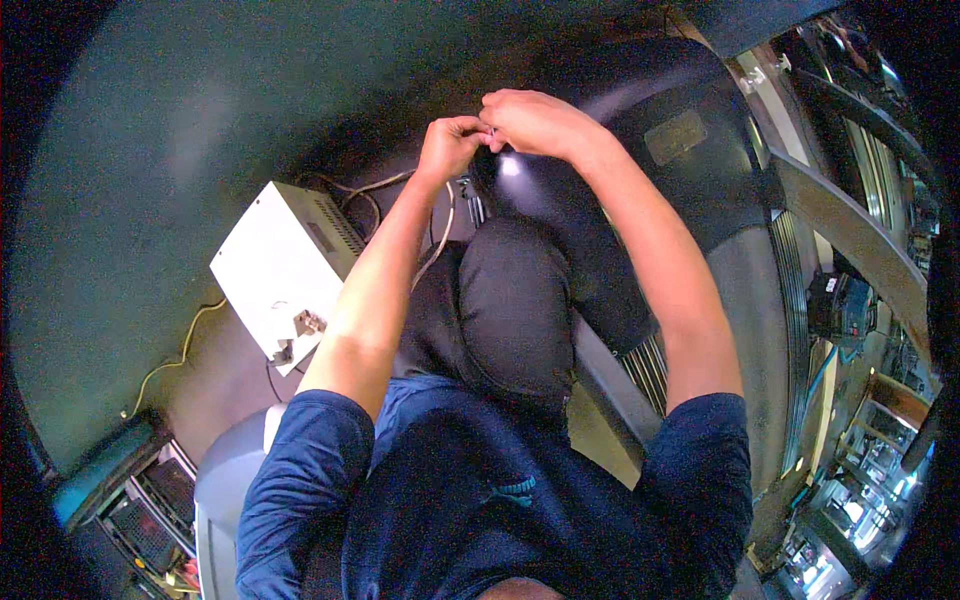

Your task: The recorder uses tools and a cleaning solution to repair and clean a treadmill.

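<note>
My left hand (450,148) and my right hand (532,122) meet high in the middle of the head view, their fingertips closed together on something small that I cannot make out. They are in front of a dark, glossy curved panel (640,90) with a bright spot of light on it. Just below my fingers, some short metal parts (475,200) show against the dark background. A pale cable (450,222) loops down beside my left hand toward a white metal box (265,260) with vent slots and connectors, left of my left forearm.
My dark-trousered knee (515,300) is below my hands. A large dark curved surface (140,200) fills the left. A thin yellow cable (185,355) runs near black cases (140,510) at lower left. Grey beams (850,230) and a dark device (840,300) stand at the right.
</note>
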### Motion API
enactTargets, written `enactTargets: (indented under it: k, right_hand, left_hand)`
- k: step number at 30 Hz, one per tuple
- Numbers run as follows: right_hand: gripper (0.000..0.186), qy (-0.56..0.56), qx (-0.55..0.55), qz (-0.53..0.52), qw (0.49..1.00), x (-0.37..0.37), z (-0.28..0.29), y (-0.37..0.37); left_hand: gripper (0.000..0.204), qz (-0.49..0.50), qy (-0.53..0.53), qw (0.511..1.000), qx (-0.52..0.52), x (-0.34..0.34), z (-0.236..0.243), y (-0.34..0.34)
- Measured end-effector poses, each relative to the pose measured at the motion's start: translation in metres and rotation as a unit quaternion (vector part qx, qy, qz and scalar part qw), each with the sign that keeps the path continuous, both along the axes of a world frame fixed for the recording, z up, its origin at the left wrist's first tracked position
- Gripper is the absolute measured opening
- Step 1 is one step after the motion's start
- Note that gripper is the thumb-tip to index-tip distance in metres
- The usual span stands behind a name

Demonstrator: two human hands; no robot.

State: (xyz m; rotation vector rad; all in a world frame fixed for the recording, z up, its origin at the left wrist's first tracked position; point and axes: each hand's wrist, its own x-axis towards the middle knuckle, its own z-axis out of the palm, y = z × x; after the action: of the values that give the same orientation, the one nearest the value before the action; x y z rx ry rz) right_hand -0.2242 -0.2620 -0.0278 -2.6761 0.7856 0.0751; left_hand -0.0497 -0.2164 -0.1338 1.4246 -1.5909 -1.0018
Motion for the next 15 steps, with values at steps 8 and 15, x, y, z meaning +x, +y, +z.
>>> enactTargets:
  k: [8, 15]
  right_hand:
    - [0.029, -0.047, -0.138, -0.269, 0.952, 0.040, -0.027, 0.035]
    - [0.034, -0.165, -0.068, -0.381, 0.907, 0.035, -0.024, 0.031]
  left_hand:
    - [0.022, 0.055, -0.023, 0.998, -0.033, -0.003, -0.011, 0.030]
    - [0.017, 0.082, -0.043, 0.994, -0.061, -0.013, -0.010, 0.027]
